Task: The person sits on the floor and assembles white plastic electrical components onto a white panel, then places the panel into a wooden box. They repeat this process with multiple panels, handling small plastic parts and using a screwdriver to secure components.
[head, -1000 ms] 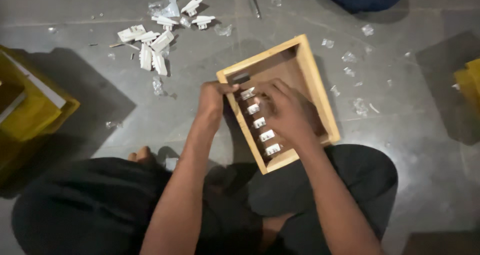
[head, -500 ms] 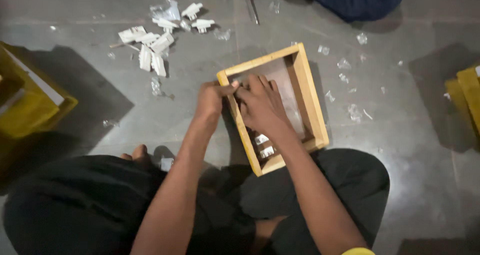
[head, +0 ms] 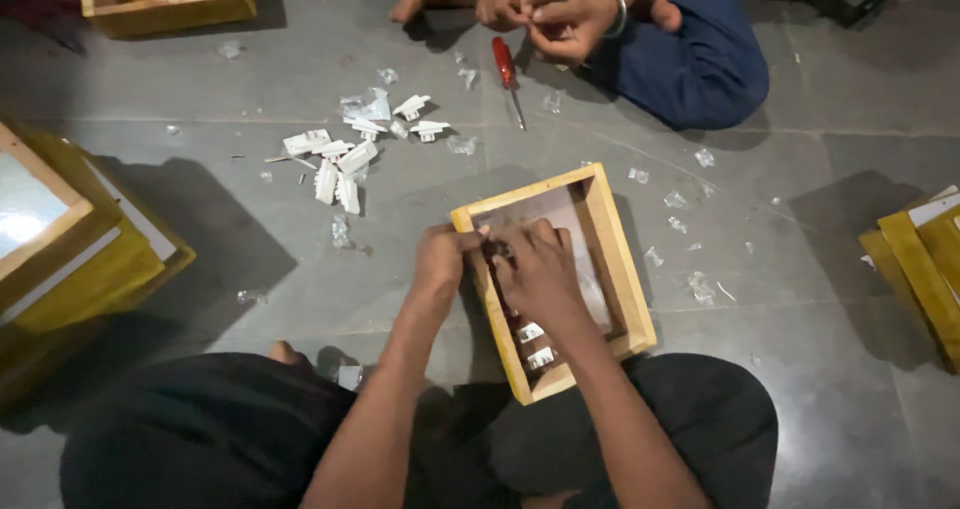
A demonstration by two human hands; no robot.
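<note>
The person sits cross-legged on the grey floor (head: 300,269) with a shallow wooden box (head: 625,269) right in front of the knees, its long axis running away from the body and tilted a little to the left. Both hands meet at the box's far left corner. The left hand (head: 440,261) sits on the outside of the left wall, fingers curled and pinched against the rim. The right hand (head: 535,269) reaches in from the inner side, fingers bent down and pressed close together over something small next to that wall; what it pinches is hidden under the knuckles. So the work spot lies straight ahead of both hands, the left one just outside the box, the right one just inside.

Down the same wall, nearer the body, two small white clips (head: 533,344) sit in a row along the box's length. Well off to the far left lies a loose heap of white plastic parts (head: 345,159). Further away, a red-handled screwdriver (head: 507,74) rests near another person's hands (head: 545,9), which are busy with their own small piece.
</note>
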